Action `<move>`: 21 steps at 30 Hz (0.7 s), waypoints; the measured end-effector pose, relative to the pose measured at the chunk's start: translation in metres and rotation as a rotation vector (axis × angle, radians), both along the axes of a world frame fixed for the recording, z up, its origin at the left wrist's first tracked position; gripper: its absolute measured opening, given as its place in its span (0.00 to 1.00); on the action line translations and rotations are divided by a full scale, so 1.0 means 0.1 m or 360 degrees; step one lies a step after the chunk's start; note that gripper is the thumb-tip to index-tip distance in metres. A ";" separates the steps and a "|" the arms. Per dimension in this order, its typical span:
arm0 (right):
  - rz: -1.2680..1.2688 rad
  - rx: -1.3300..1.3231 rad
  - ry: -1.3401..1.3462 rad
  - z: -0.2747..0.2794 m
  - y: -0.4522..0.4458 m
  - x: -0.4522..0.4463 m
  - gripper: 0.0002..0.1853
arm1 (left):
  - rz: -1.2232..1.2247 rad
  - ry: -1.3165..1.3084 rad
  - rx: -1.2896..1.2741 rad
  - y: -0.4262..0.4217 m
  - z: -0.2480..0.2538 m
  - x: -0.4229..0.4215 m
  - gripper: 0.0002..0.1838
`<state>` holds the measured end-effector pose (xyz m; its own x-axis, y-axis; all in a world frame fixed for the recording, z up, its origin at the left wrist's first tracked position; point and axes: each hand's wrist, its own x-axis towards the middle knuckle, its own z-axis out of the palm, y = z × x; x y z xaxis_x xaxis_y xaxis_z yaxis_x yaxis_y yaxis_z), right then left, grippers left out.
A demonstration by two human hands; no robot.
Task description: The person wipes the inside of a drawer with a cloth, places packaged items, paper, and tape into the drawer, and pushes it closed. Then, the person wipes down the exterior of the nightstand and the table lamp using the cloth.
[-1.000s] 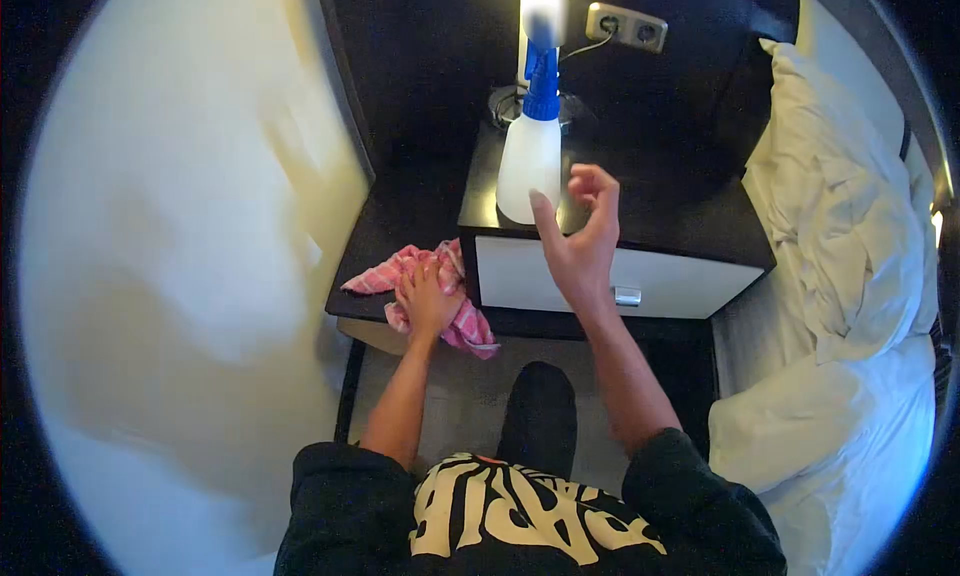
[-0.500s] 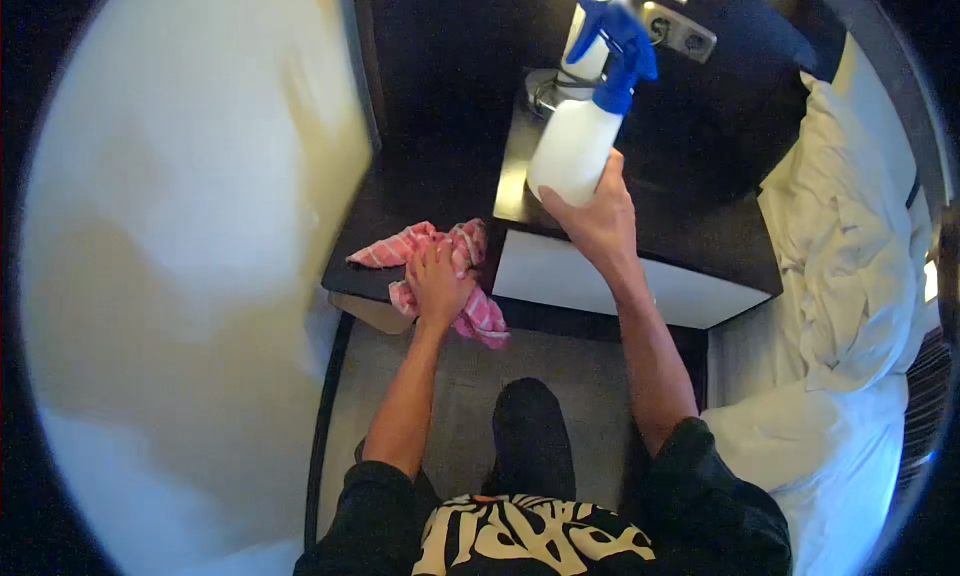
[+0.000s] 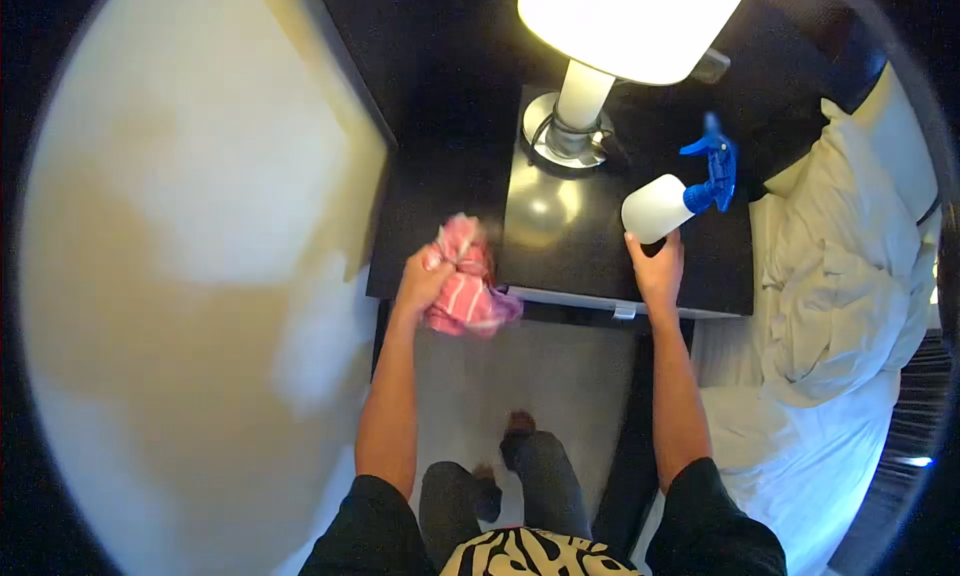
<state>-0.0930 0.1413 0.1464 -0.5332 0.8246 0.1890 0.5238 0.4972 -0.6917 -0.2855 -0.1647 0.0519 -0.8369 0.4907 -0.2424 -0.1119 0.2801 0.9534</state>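
My left hand [image 3: 424, 282] grips a bunched pink cloth [image 3: 466, 301] with white stripes, held over the front edge of the dark shelf left of the nightstand. The cloth hangs loosely and is a little blurred. In my right hand [image 3: 658, 268] is a white spray bottle [image 3: 655, 208] with a blue trigger head [image 3: 716, 171]. The bottle tilts to the right above the dark nightstand top [image 3: 565, 261]; my fingers are closed around its base, partly hidden by it.
A lit lamp [image 3: 575, 126] with a round metal base stands at the back of the nightstand, its cord around the stem. A white wall [image 3: 200, 276] is on the left. Rumpled white bedding [image 3: 840, 276] lies on the right. Below is grey floor [image 3: 560, 376].
The view has shifted, bringing the lamp fully in. My left hand has lifted the cloth off the shelf surface. The spray bottle has come lower, moved right and tipped rightward.
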 end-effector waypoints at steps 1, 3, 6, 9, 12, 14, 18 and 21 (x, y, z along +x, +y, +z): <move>-0.0023 -0.0065 -0.0066 0.03 -0.04 0.04 0.43 | -0.0005 -0.0022 -0.0026 0.04 0.31 0.01 0.17; -0.0117 -0.0112 -0.0097 -0.04 -0.34 0.14 0.43 | 0.0246 -0.0013 0.0407 0.20 0.90 0.06 0.17; -0.0128 -0.0177 -0.0023 -0.01 -0.81 0.14 0.43 | 0.0254 0.0100 0.0515 0.44 1.27 0.12 0.20; -0.0039 -0.0318 0.0218 0.07 -1.04 -0.22 0.42 | 0.0275 0.0334 0.0321 0.70 0.95 0.24 0.26; -0.0056 -0.0471 0.0521 0.21 -0.88 -0.70 0.42 | 0.0143 0.0919 -0.0224 0.93 0.81 0.49 0.34; -0.0252 -0.0413 0.0570 0.24 -0.64 -1.09 0.43 | 0.0299 0.0916 -0.0176 1.06 0.77 0.47 0.36; -0.0334 0.0172 0.0322 0.23 -0.27 -1.67 0.47 | 0.0294 0.0736 -0.0183 1.15 0.74 0.28 0.35; -0.0403 0.0280 0.0034 0.32 -0.20 -1.93 0.48 | 0.0168 0.0376 -0.0110 1.13 0.73 0.07 0.34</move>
